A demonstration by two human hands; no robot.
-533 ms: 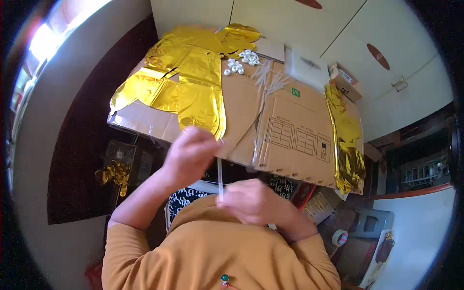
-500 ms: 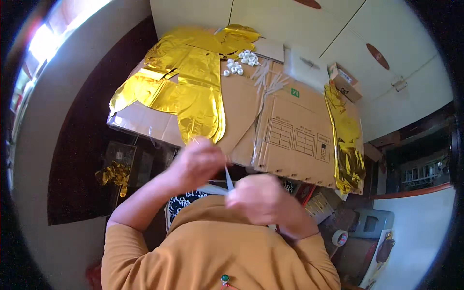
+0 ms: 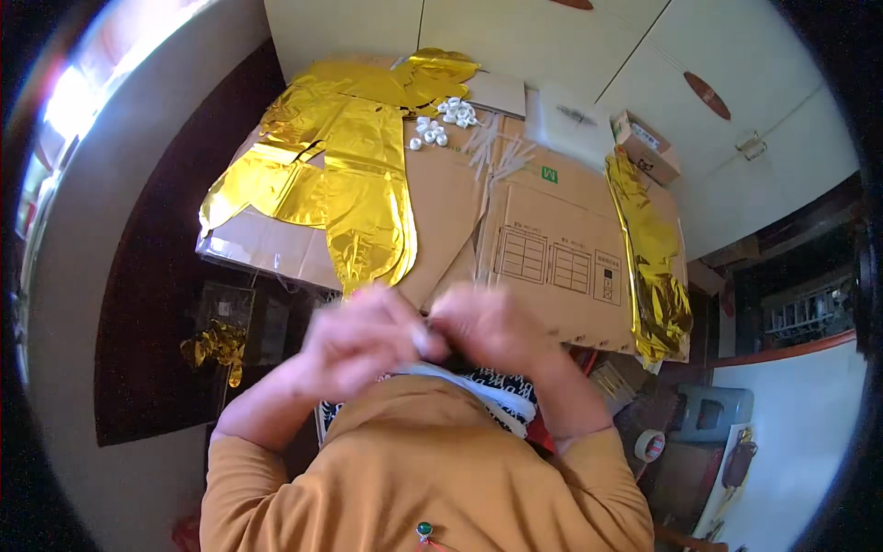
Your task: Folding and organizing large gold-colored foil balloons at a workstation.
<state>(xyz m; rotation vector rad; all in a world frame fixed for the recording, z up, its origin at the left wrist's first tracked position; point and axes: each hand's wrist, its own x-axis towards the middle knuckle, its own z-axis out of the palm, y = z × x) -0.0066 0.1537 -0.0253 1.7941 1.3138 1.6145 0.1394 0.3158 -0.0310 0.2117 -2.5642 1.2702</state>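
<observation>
My left hand and my right hand meet in front of my chest, at the near edge of the cardboard. Both are closed, with their fingertips together and blurred. A small pale bit shows between them, too smeared to name. Below the hands a white ribbon-like strip trails across my lap; where its upper end goes is hidden. Just beyond my left hand, a flat gold foil balloon lies on the cardboard, its narrow end hanging over the near edge.
White rings and thin translucent strips lie toward the far side. At the right is a folded gold foil piece, with a small open carton behind it. A tape roll and grey stool are lower right.
My hands have come together; my right hand moved up and my left slightly down. The white strip stretched between them earlier now hangs across my lap. The view shifted slightly.
</observation>
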